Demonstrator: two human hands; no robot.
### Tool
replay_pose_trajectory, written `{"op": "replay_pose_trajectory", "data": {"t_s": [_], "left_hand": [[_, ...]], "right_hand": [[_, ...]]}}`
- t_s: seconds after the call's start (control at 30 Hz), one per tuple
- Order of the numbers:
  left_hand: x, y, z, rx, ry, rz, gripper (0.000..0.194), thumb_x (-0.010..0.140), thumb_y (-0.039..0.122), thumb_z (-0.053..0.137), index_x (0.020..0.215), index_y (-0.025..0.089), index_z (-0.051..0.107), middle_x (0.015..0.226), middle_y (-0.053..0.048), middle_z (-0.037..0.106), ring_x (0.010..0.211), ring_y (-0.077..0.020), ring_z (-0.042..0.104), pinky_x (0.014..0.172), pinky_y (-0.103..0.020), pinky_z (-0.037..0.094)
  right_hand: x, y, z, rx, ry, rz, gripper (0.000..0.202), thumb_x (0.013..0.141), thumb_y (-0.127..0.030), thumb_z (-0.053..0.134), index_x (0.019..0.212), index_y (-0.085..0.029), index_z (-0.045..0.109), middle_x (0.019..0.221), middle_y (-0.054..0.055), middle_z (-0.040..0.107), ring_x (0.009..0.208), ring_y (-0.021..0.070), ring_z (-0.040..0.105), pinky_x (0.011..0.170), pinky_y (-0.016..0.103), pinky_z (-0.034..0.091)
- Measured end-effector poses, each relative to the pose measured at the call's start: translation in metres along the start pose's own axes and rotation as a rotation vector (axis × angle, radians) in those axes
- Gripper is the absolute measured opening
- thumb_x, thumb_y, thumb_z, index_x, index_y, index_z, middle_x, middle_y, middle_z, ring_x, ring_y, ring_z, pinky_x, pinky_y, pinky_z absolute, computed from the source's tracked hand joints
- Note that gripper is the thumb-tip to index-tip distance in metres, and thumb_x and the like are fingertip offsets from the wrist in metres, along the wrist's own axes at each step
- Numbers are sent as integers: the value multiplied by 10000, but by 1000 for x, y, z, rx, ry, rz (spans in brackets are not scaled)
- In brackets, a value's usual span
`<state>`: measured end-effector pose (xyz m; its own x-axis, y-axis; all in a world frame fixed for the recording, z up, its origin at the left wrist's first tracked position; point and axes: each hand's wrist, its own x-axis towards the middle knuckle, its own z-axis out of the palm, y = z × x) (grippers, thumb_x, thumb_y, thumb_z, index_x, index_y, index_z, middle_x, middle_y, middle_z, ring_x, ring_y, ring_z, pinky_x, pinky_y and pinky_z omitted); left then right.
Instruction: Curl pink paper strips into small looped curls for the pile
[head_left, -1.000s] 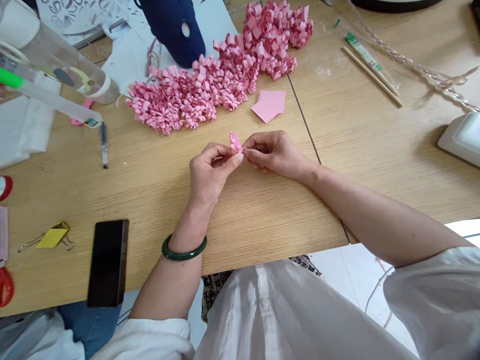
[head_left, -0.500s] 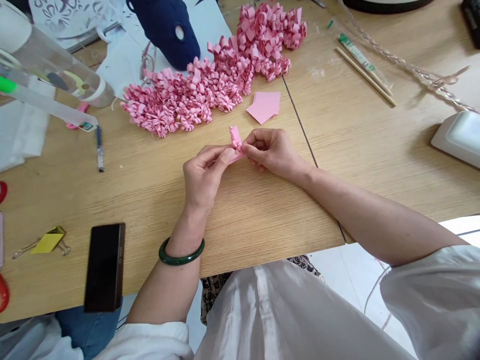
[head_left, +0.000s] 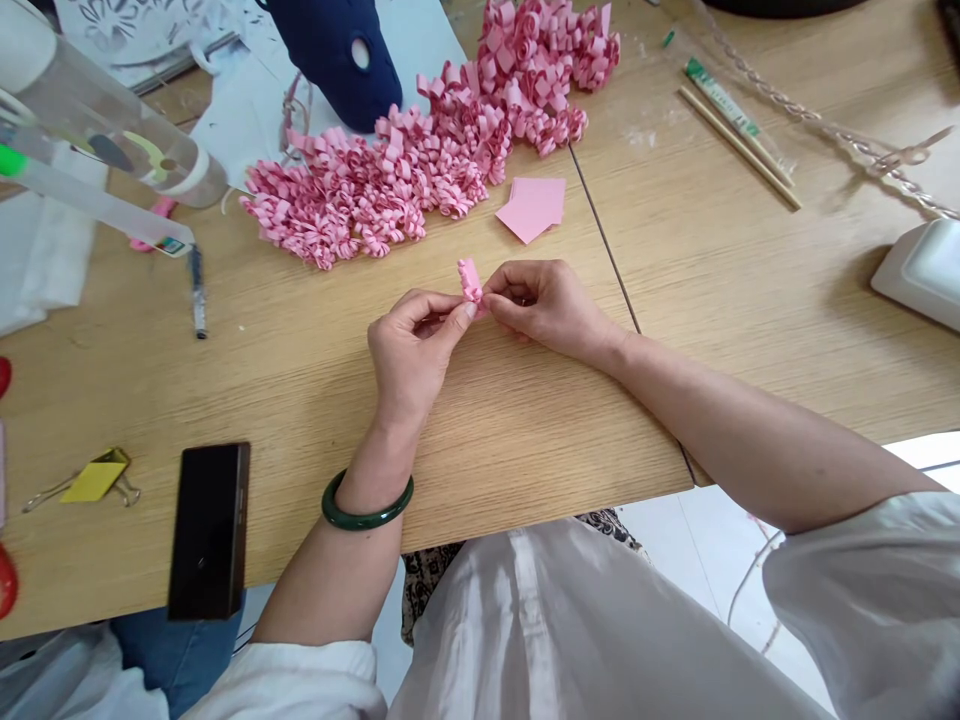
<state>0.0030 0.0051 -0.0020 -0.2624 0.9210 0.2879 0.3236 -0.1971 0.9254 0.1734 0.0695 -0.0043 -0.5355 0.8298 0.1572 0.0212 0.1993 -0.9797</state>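
A small curled pink paper piece (head_left: 470, 279) stands up between my fingertips above the wooden table. My left hand (head_left: 420, 345) pinches its lower end between thumb and fingers. On the right side of the same piece, my right hand (head_left: 547, 302) closes its thumb and index finger at the base. Just beyond my hands lie flat pink paper sheets (head_left: 532, 206), slightly fanned. Behind them stretches a long heap of curled pink paper pieces (head_left: 375, 190).
A dark blue object (head_left: 337, 60) stands behind the heap, with clear bottles (head_left: 142, 130) at the left. A black phone (head_left: 209, 530) and a yellow-marked clip (head_left: 97, 478) lie front left. Wooden chopsticks (head_left: 739, 148) and a white device (head_left: 922, 275) are on the right.
My left thumb has shifted slightly right and up along the pink piece, which shows a little lower between the fingers. The whole view has shifted slightly.
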Motion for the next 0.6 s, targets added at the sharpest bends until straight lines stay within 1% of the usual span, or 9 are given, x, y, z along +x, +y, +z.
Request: {"op": "replay_pose_trajectory", "data": {"t_s": [0.13,0.3,0.4,0.5,0.57,0.6], "left_hand": [[0,0,-1,16,1,30,53,819,204,867,831,215,817,829,12,785,781,-125,722,741,-237,570],[0,5,-1,94,28,70,48,844,205,846,827,213,801,834,10,780,791,-127,720,739,-235,575],[0,6,-1,140,36,94,71,829,195,845,793,209,786,812,10,767,759,-118,700,698,-219,566],[0,3,-1,76,15,66,57,821,199,849,806,210,795,824,9,770,767,-115,712,711,-210,578],[-1,2,-1,-14,-23,13,69,853,277,847,854,216,814,878,-7,789,828,-131,741,762,-222,603],[-1,2,-1,-61,-45,-24,119,881,339,831,892,221,824,922,-19,802,868,-145,754,787,-237,617]], "right_hand": [[0,-1,-1,43,-47,-8,124,984,-155,677,868,-131,640,646,-44,556,590,63,472,496,174,375],[0,-1,0,96,-82,20,128,993,-101,647,873,-136,622,606,-62,538,517,46,447,451,157,358],[-1,0,0,116,-105,32,126,1001,-128,666,883,-137,623,604,-63,544,507,44,457,439,146,368],[-1,0,-1,141,-120,51,162,1004,-191,703,873,-144,619,598,-64,543,500,45,457,426,141,381],[0,-2,-2,154,-99,82,200,1000,-228,725,851,-153,615,593,-63,536,497,48,460,424,143,398],[0,-3,-2,156,-80,103,213,997,-243,733,842,-157,614,590,-63,532,496,50,460,423,146,407]]}}
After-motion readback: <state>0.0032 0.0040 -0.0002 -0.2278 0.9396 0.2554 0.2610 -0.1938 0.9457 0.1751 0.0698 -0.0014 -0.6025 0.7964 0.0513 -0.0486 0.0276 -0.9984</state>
